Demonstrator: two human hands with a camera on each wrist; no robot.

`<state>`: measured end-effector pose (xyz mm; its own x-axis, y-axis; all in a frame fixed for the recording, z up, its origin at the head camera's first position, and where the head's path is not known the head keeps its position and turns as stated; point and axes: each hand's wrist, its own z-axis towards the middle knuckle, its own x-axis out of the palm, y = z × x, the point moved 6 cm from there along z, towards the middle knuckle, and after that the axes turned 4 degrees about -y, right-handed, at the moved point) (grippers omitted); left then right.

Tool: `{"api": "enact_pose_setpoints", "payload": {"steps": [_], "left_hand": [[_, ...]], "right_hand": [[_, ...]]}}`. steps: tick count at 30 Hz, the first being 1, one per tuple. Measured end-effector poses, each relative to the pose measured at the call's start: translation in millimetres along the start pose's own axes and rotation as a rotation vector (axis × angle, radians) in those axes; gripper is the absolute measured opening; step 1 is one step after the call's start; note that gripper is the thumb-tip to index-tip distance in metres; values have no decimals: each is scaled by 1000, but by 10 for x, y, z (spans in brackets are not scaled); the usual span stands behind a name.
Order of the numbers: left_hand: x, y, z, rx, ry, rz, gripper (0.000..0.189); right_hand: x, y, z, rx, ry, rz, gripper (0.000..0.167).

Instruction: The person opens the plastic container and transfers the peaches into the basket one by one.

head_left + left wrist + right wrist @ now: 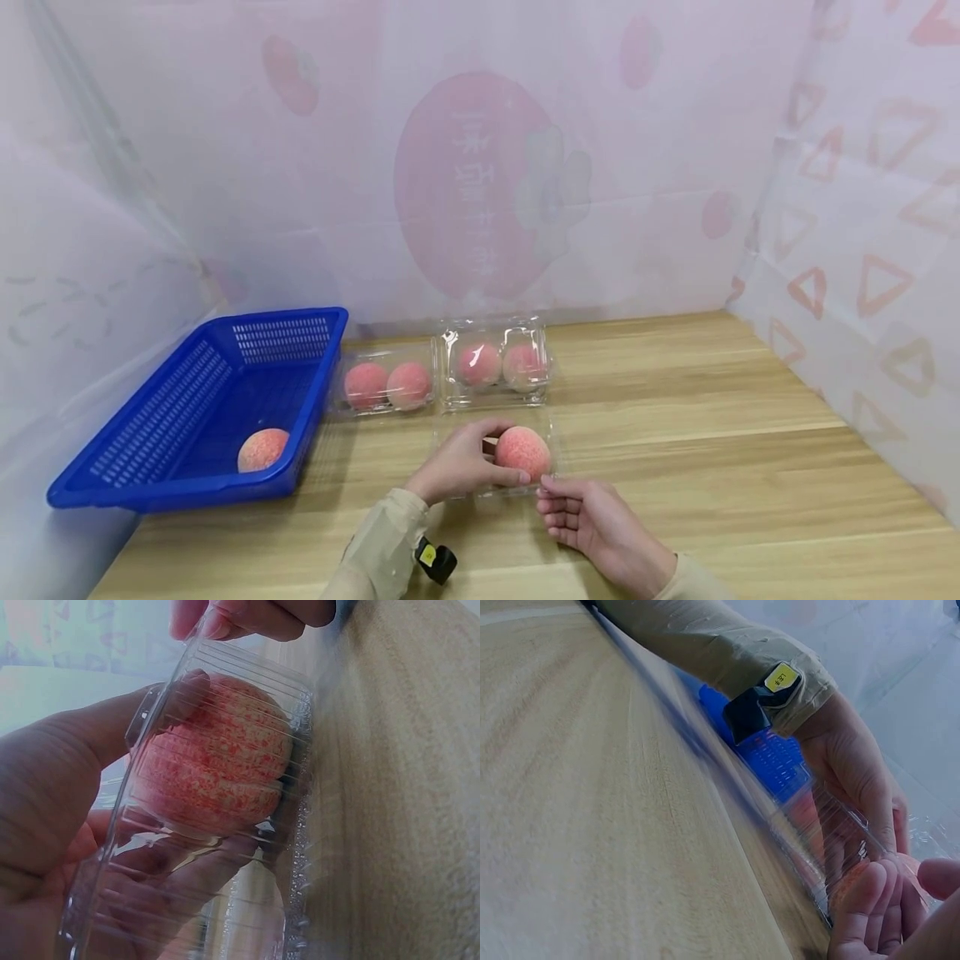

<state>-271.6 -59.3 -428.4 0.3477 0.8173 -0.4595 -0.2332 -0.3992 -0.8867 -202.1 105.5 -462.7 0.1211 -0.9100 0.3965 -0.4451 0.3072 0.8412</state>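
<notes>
- At the near middle of the wooden table point(675, 417): front box point(301, 705) of clear ribbed plastic, with the held peach point(522, 452) inside, toward its right end; seen through the plastic wall in the left wrist view.
- Around the held peach: left hand point(468, 462), thumb on the near side and other fingers on the opposite side, gripping the fruit. Contact of fruit with box floor not possible to tell.
- At the near right corner of the front box: right hand point(592, 521), thumb and forefinger pinching the plastic rim just beside the held peach, remaining fingers curled toward the palm.
- Behind the front box: rear box point(492, 402), also clear, with two pink peaches side by side under shiny plastic.
- Left of the rear box, just beside it: side box point(381, 357), clear and low, holding another pair of peaches point(408, 386).
- On the left side of the table: blue basket point(202, 493) with slotted walls, near the side box; single loose peach point(262, 450) in its near right corner.
- On the left forearm: pale sleeve point(397, 525) and black strap point(442, 567) with yellow label point(427, 554).
- Behind everything: pale backdrop point(675, 125) with faded pink fruit shapes; red-outlined triangles along the right side.
</notes>
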Motion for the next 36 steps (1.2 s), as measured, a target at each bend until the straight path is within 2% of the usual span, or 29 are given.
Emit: {"api": "enact_pose_setpoints", "payload": {"steps": [7, 26, 36], "left_hand": [[0, -2, -2, -7, 3, -23, 66], [4, 21, 12, 11, -3, 9, 67], [-26, 8, 4, 14, -76, 115, 67]], "right_hand": [[-5, -1, -8, -8, 7, 0, 20], [3, 4, -14, -9, 1, 2, 18], [-6, 1, -2, -10, -2, -4, 20]]}}
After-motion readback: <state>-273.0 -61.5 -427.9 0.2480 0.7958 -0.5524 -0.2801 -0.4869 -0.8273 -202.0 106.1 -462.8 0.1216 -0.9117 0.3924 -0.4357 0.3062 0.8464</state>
